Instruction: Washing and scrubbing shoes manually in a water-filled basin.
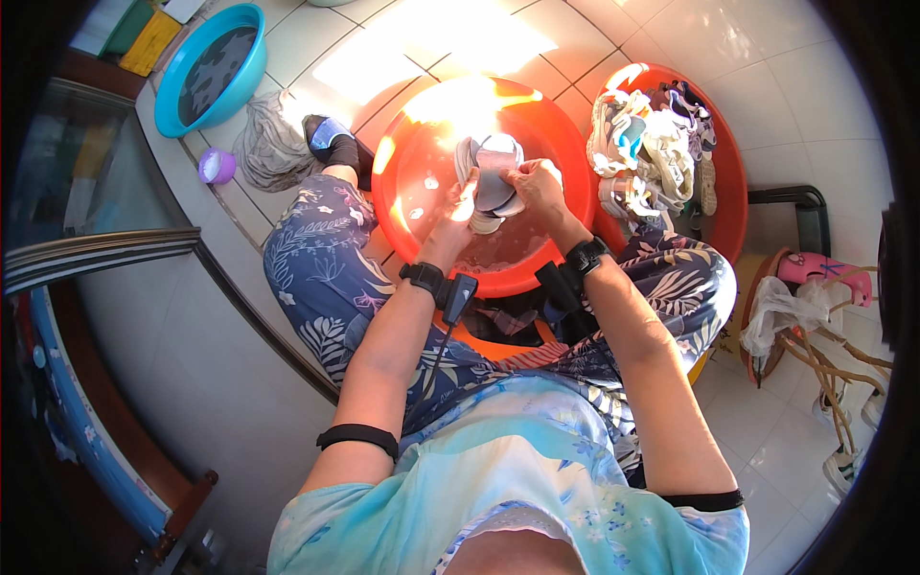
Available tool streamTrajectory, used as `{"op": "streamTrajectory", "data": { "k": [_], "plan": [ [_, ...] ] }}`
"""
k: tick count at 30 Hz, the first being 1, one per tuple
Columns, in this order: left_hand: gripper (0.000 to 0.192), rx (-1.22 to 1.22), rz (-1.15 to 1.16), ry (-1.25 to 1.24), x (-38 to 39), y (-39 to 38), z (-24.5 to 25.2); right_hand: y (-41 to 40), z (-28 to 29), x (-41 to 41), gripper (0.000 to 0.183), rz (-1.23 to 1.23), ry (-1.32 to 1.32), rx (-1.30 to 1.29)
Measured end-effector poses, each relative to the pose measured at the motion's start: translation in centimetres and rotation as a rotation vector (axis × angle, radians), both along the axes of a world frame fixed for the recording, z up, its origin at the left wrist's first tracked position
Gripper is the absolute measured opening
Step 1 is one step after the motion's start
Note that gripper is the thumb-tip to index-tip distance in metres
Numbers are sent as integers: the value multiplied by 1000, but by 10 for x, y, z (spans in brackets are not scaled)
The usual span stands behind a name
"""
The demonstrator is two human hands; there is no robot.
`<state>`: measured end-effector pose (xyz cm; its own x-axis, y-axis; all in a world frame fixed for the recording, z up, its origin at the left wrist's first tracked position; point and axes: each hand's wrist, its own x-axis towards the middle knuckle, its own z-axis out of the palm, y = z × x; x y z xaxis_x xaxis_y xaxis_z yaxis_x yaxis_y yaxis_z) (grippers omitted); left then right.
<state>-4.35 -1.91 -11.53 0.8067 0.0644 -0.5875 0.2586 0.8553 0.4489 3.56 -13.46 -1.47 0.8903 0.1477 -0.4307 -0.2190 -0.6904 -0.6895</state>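
A white and grey shoe [491,172] is held by both hands above a red plastic basin [392,223] of cloudy water, which stands between the knees. My left hand [463,203] grips the shoe's left side near its sole. On the other side, the fingers of my right hand [533,185] pinch its upper part around the opening. Strong sunlight washes out the far part of the basin. Each wrist wears a black strap with a device on it.
Right of the basin, a second red tub [729,208] holds several wet shoes [665,154]. Upper left are a turquoise basin [162,108] with dark water, a grey cloth [269,147] and a small purple cup [218,166]. A glass-panelled door frame [108,255] stands left; a potted plant [773,345] is right.
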Motion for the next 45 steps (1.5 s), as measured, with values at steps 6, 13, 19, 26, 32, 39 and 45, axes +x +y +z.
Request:
{"op": "streamTrajectory", "data": {
  "k": [6, 13, 19, 26, 32, 39, 45],
  "plan": [
    [30, 86, -108, -220, -14, 2, 33, -5, 3, -9, 23, 183, -167, -186],
    [40, 60, 53, -165, -7, 11, 28, -20, 16, 1, 17, 32, 96, 281],
    [32, 59, 191, -93, -10, 17, -9, -45, 10, 11, 39, 70, 33, 423],
    [33, 292, 79, -195, -9, 12, 3, -59, 12, 34, 30, 338, 26, 147],
    [42, 323, -106, -111, -11, 20, 23, -49, 26, 41, 16, 1050, -618, -811],
    [59, 290, -355, -162, -8, 17, 51, -20, 9, 34, 23, 1068, -833, -677],
    [64, 223, -392, -220, -7, 15, 59, -5, 8, 21, 31, 1010, -722, -706]
  ]
}}
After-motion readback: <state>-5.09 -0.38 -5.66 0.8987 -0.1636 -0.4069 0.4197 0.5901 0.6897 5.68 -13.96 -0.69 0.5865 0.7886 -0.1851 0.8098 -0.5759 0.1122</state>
